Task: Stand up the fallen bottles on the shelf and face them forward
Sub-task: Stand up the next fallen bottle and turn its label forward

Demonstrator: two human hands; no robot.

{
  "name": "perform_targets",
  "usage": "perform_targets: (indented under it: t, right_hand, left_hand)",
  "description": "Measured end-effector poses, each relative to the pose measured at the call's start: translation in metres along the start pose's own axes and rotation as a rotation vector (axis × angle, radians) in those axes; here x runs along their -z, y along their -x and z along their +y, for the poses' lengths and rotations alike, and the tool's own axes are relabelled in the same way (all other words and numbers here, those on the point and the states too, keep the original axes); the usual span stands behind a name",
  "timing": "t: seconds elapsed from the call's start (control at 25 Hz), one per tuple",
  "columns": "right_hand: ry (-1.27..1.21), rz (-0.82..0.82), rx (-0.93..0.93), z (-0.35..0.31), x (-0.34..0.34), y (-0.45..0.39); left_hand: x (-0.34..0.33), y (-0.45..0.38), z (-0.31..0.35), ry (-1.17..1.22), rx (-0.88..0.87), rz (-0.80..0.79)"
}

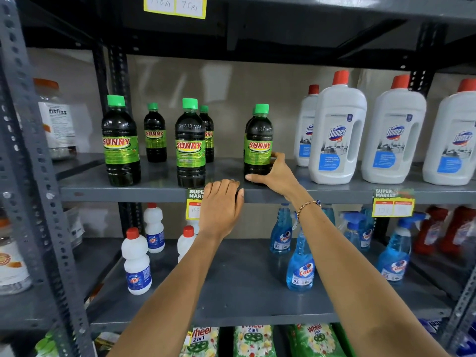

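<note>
Right hand (274,173) is wrapped around the lower right side of the rightmost SUNNY bottle (258,145), centre-right of frame, upright with its label facing out. Left hand (221,204) rests empty, fingers loosely curled, on the shelf (128,193) edge just lower left, so any turning looks like the right's job.

White Domex jugs (337,135) right; Colin sprays (300,269) below (w/ red-capped white bottles (136,264)).

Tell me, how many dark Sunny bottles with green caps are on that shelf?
6 visible: front left, small one behind it, front middle, one behind that, the bottle in the right hand, and one mostly hidden behind it. More may be hidden.
</note>
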State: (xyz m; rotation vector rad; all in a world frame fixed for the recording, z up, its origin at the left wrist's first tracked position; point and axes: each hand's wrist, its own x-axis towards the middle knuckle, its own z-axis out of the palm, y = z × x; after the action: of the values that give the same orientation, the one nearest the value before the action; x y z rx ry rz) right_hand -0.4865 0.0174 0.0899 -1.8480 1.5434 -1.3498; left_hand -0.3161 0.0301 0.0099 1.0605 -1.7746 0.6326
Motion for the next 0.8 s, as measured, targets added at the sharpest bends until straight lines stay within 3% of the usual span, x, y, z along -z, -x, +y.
perform_targets:
  t: [0.2, 0.44, 0.52, 0.68, 0.8]
  right_hand:
    - [0.026, -0.009, 0.014, -0.003, -0.001, 0.003]
    - [-0.078, -0.203, -0.127, 0.0, 0.032, 0.002]
    - [-0.097, -0.197, -0.119, 0.002, 0.039, 0.005]
    - [-0.127, -0.185, -0.061, 0.001, 0.03, 0.008]
    - [-0.055, -0.196, -0.025, -0.001, 0.024, 0.004]
  left_hand:
    - [0.002, 0.0, 0.001, -0.009, -0.014, -0.02]
    - [0.017, -0.024, 0.008, -0.08, 0.067, -0.075]
    - [0.016, -0.047, 0.009, 0.028, 0.192, -0.183]
    - [0.011, -0.092, 0.005, 0.438, 0.432, -0.662]
    - [0.004, -0.096, 0.003, 0.546, 0.384, -0.715]
